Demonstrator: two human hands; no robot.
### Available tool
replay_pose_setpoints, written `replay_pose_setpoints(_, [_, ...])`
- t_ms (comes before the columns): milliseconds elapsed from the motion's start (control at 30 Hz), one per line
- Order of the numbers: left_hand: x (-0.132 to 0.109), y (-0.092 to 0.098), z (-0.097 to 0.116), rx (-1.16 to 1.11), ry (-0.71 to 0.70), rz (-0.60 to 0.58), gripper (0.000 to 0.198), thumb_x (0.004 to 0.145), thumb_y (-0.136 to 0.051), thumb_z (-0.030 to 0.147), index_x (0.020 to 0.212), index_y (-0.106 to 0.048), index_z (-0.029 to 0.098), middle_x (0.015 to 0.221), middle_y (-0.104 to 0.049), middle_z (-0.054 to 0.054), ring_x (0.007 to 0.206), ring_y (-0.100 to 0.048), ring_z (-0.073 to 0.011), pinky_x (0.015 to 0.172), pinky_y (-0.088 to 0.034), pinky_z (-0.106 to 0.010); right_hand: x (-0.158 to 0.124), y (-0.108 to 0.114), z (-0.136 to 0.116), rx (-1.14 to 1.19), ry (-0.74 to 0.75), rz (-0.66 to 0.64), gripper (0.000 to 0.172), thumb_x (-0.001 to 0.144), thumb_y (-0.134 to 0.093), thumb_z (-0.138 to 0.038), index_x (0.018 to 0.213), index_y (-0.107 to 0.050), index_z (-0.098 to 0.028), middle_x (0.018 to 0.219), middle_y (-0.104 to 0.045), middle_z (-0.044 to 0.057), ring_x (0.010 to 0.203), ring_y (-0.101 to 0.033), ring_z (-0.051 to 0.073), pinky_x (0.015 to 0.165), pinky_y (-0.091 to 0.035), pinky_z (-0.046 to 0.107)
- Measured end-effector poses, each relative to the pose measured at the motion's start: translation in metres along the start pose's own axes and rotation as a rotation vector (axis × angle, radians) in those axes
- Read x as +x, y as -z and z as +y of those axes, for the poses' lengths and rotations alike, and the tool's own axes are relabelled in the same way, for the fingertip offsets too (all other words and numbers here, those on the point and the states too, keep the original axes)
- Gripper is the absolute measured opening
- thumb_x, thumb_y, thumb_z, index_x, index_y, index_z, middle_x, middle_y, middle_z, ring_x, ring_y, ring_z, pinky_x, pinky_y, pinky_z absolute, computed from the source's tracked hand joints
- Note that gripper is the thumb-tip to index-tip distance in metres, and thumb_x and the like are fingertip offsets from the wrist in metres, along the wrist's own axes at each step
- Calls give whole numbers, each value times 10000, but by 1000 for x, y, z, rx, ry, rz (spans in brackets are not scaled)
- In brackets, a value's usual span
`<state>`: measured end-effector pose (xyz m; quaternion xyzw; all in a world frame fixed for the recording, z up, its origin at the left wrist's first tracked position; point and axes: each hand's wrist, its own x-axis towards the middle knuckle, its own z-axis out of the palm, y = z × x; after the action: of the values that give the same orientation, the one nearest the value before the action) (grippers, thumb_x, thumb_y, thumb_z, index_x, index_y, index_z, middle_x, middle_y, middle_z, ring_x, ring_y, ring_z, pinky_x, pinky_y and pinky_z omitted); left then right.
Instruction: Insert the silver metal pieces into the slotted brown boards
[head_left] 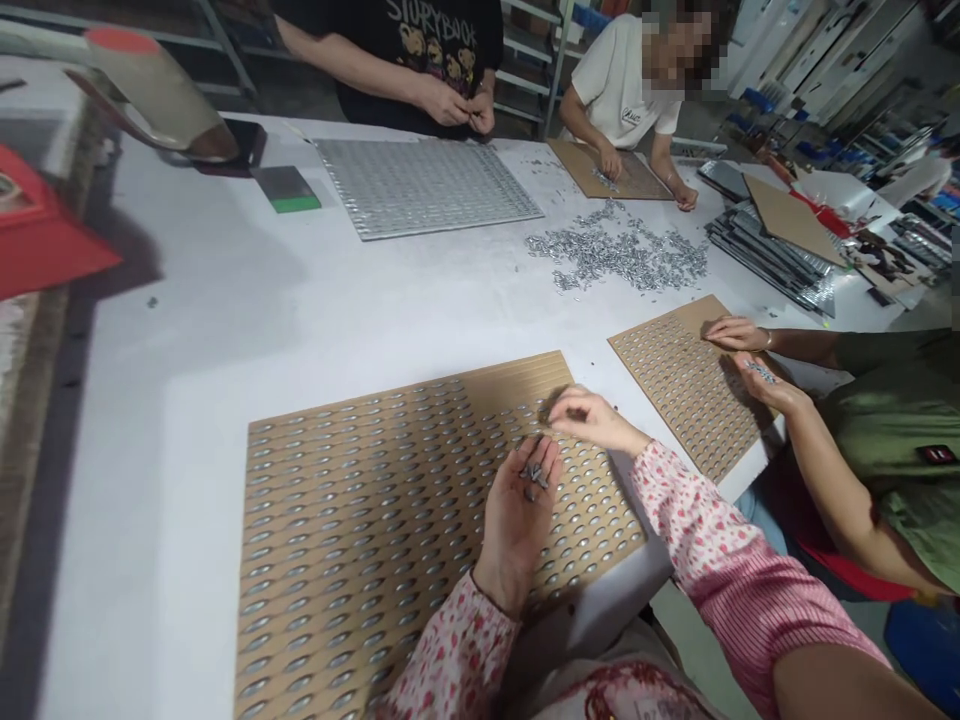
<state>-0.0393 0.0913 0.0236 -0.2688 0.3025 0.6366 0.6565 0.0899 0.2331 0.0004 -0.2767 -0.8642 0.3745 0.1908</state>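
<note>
A brown slotted board lies on the white table in front of me, most of its slots filled with small shiny metal pieces. My left hand rests palm up over the board's right part, fingers cupped around a small heap of metal pieces. My right hand hovers just beyond it with fingertips pinched together near the board's upper right slots. What it pinches is too small to make out.
A loose pile of metal pieces lies mid-table. To my right another person's hands work over a second brown board. Two more people work at the far edge, with a filled silver board and another brown board. Stacked trays lie far right.
</note>
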Motion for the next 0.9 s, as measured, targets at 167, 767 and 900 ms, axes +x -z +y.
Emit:
replay_pose_setpoints(167, [3, 3, 6, -19, -48, -56, 224, 919, -478, 169, 821, -673, 119, 793, -683, -40, 658, -623, -82, 593, -520, -159, -13, -23, -45, -100, 204, -195, 167, 869, -635, -352, 903, -706, -204, 956, -651, 66, 996, -522, 200, 922, -423, 365])
replay_pose_setpoints(767, [2, 8, 19, -136, -38, -70, 209, 955, -420, 142, 798, -558, 138, 606, -452, 41, 463, -446, -44, 439, -383, -157, 80, -67, -24, -116, -53, -26, 39, 801, -652, -146, 796, -673, -178, 789, -638, 33, 841, -557, 178, 783, -427, 300])
replay_pose_setpoints(900, [2, 7, 17, -134, -29, -63, 166, 944, -452, 146, 816, -557, 137, 622, -460, 43, 466, -455, -42, 432, -377, -163, 84, -69, -17, -198, -11, -97, 66, 797, -648, -109, 793, -664, -173, 759, -636, 32, 840, -535, 187, 816, -409, 316])
